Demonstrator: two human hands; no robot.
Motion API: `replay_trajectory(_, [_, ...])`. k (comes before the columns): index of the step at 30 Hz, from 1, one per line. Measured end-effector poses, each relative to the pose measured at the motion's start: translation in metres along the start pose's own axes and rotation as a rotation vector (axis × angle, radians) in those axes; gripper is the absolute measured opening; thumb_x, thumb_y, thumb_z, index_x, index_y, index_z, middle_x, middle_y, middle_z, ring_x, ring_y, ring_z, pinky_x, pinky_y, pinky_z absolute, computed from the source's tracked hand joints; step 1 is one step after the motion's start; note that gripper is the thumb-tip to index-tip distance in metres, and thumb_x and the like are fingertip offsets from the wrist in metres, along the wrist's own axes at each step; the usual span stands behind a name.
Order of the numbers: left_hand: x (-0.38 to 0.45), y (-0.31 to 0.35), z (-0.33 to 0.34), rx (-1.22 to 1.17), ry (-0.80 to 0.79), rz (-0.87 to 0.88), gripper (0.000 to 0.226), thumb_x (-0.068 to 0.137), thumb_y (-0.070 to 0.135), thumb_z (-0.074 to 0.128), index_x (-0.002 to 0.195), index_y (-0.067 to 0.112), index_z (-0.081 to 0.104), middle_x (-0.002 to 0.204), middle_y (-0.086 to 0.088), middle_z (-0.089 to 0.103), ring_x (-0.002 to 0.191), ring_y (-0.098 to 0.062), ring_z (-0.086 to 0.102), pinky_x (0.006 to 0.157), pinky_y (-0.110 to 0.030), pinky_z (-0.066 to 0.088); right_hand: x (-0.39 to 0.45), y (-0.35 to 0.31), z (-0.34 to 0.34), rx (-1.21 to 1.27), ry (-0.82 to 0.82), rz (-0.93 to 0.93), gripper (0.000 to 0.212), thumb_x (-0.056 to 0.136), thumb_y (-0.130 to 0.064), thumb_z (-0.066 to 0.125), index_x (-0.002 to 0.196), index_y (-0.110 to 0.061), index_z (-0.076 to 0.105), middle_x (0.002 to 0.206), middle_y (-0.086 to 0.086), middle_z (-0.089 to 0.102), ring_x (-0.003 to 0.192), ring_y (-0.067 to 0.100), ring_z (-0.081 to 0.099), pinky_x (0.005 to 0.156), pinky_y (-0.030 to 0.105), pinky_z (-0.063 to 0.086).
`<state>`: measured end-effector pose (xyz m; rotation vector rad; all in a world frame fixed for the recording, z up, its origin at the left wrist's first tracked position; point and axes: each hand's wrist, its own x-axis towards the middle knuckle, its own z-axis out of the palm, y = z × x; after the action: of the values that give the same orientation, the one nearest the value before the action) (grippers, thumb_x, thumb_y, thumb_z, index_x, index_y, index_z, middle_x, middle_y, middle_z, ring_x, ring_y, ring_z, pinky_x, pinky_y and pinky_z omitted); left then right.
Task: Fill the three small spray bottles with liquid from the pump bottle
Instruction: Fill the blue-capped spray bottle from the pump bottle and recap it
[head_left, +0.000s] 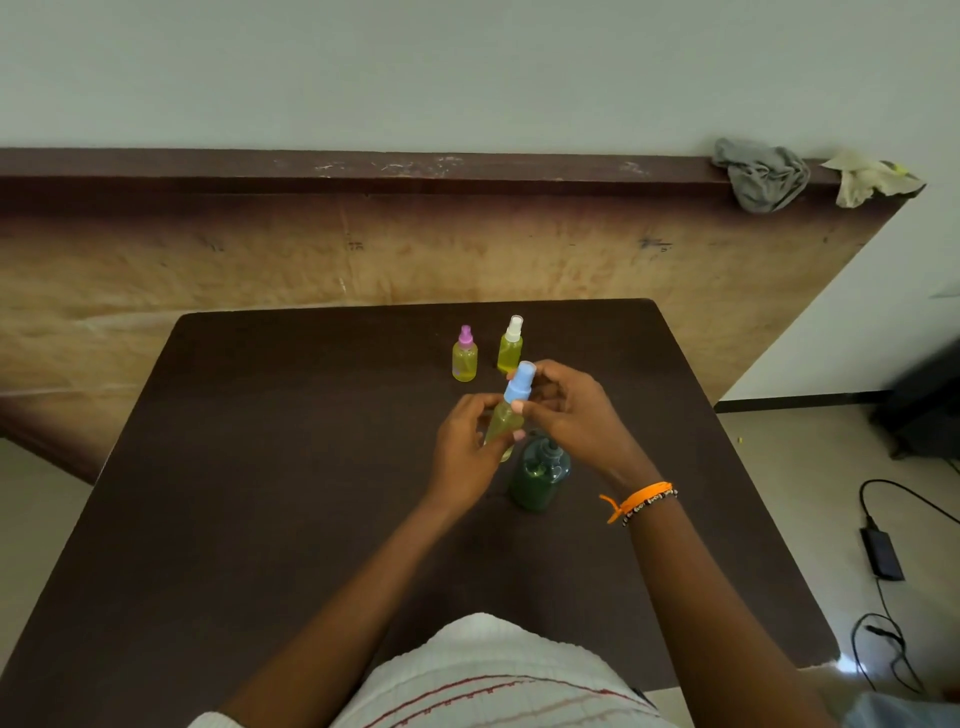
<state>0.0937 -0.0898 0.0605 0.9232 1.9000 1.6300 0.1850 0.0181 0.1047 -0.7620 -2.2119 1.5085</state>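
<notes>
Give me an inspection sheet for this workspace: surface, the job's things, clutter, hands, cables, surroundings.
Surface: dark brown table, no spills seen.
Job's things: pink-capped spray bottle and white-capped spray bottle stand upright, capped, holding yellow-green liquid; blue-capped spray bottle held tilted above the table; green pump bottle stands below the hands.
Clutter: nothing seen on the table.
Hands: left hand grips the blue-capped bottle's body; right hand pinches its cap.
Cables: black cable and power adapter on the floor to the right.
Surroundings: grey cloth and pale cloth on a wooden ledge; plain wall behind.
</notes>
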Motion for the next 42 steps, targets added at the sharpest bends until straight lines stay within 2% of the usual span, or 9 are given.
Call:
replay_trajectory(7, [-0.001, 0.0, 0.002, 0.009, -0.011, 0.023, 0.031, 0.069, 0.028, 0.067, 0.099, 0.022, 0.061, 0.097, 0.003, 0.061, 0.09, -0.013, 0.061, 0.079, -0.045, 0.053, -0.002, 0.0, -0.002, -0.019, -0.022, 0.015, 0.03, 0.078, -0.003, 0.074, 0.103, -0.018, 0.066, 0.103, 0.009, 0.071, 0.093, 0.026, 0.07, 0.086, 0.051, 0.055])
replay_trajectory(11, [0.0, -0.001, 0.002, 0.014, -0.014, 0.023, 0.03, 0.066, 0.031, 0.069, 0.095, 0.029, 0.06, 0.095, 0.006, 0.06, 0.089, -0.014, 0.061, 0.08, -0.046, 0.053, -0.004, -0.009, -0.007, -0.031, -0.078, -0.04, 0.049, 0.079, 0.009, 0.066, 0.117, -0.021, 0.063, 0.112, 0.004, 0.067, 0.105, 0.015, 0.066, 0.087, 0.032, 0.057])
replay_trajectory(14, [0.0, -0.002, 0.002, 0.012, -0.02, 0.037, 0.034, 0.063, 0.04, 0.068, 0.095, 0.032, 0.06, 0.094, 0.01, 0.058, 0.089, -0.012, 0.061, 0.079, -0.044, 0.053, -0.004, -0.015, -0.006, -0.082, -0.085, -0.088, 0.041, 0.079, 0.012, 0.064, 0.105, -0.02, 0.065, 0.108, 0.002, 0.068, 0.101, 0.015, 0.067, 0.087, 0.028, 0.056])
replay_trajectory(18, [-0.003, -0.002, 0.002, 0.019, -0.018, 0.055, 0.032, 0.068, 0.02, 0.071, 0.099, 0.018, 0.062, 0.095, 0.006, 0.059, 0.09, -0.015, 0.061, 0.079, -0.047, 0.053, -0.004, -0.013, -0.001, -0.165, -0.009, -0.065, 0.028, 0.078, -0.007, 0.075, 0.103, -0.018, 0.066, 0.093, -0.002, 0.064, 0.085, 0.019, 0.068, 0.077, 0.033, 0.058])
replay_trajectory(22, [-0.003, -0.002, 0.003, 0.018, -0.02, 0.049, 0.027, 0.072, 0.012, 0.072, 0.097, 0.015, 0.062, 0.095, -0.001, 0.061, 0.091, -0.019, 0.062, 0.079, -0.05, 0.052, -0.006, -0.012, 0.002, -0.118, 0.049, -0.027, 0.036, 0.08, -0.022, 0.076, 0.114, -0.016, 0.062, 0.09, -0.007, 0.062, 0.082, 0.009, 0.064, 0.072, 0.019, 0.055])
replay_trajectory(28, [-0.002, -0.002, 0.002, 0.019, 0.004, 0.044, 0.031, 0.067, 0.023, 0.07, 0.096, 0.024, 0.061, 0.092, 0.01, 0.058, 0.083, -0.005, 0.059, 0.079, -0.041, 0.054, -0.011, -0.011, -0.006, -0.021, -0.057, -0.065, 0.04, 0.082, 0.013, 0.061, 0.108, -0.017, 0.065, 0.107, 0.005, 0.068, 0.102, 0.014, 0.067, 0.088, 0.025, 0.055])
replay_trajectory(33, [-0.004, -0.001, 0.002, 0.031, -0.023, 0.063, 0.029, 0.074, 0.009, 0.073, 0.1, 0.016, 0.061, 0.095, 0.005, 0.059, 0.086, -0.005, 0.059, 0.077, -0.031, 0.053, -0.011, -0.005, 0.0, -0.058, 0.039, -0.071, 0.025, 0.08, -0.008, 0.075, 0.101, -0.016, 0.066, 0.1, 0.008, 0.068, 0.086, 0.016, 0.068, 0.076, 0.022, 0.056])
replay_trajectory(36, [-0.005, 0.0, 0.001, 0.035, -0.027, 0.059, 0.027, 0.075, 0.01, 0.072, 0.099, 0.017, 0.06, 0.098, 0.001, 0.06, 0.087, -0.004, 0.059, 0.075, -0.026, 0.051, -0.012, -0.004, 0.004, -0.012, 0.088, -0.045, 0.025, 0.083, -0.02, 0.073, 0.106, -0.019, 0.064, 0.098, 0.005, 0.067, 0.09, 0.019, 0.068, 0.078, 0.035, 0.058])
replay_trajectory(42, [-0.003, -0.001, 0.001, -0.003, 0.007, 0.036, 0.03, 0.066, 0.026, 0.069, 0.095, 0.028, 0.06, 0.092, 0.01, 0.059, 0.084, -0.006, 0.06, 0.076, -0.037, 0.052, -0.012, -0.006, 0.003, 0.076, -0.029, -0.066, 0.045, 0.086, 0.011, 0.059, 0.121, -0.018, 0.058, 0.108, 0.004, 0.068, 0.108, 0.015, 0.066, 0.087, 0.028, 0.056])
